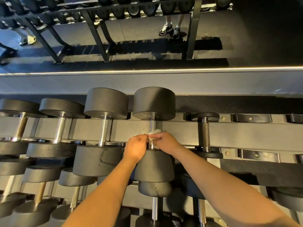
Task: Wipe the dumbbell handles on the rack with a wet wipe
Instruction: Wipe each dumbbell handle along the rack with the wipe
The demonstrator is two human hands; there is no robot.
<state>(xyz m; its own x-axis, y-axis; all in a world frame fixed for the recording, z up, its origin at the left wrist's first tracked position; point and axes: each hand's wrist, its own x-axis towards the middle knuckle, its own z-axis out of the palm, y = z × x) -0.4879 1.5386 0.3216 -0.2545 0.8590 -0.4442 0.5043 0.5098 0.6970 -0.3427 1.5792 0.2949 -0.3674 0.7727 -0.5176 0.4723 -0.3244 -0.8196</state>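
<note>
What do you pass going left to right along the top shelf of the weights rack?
Brassy-handled dumbbell → silver-handled dumbbell → big dumbbell → left hand → wet wipe on the fourth dumbbell → right hand → small dark-handled dumbbell → black cradle.

L forearm [105, 194] & R forearm [221, 185] bare to frame edge, L hand [136, 148], R hand [165, 143] likewise

Subdued warm indoor light falls from above, a thin glowing strip [164, 70] runs across toward twelve o'clock, the knurled chrome dumbbell handles [105, 128] carry soft glare, and wide-angle bending with slight blur smears the edges, most at seven o'clock.
</note>
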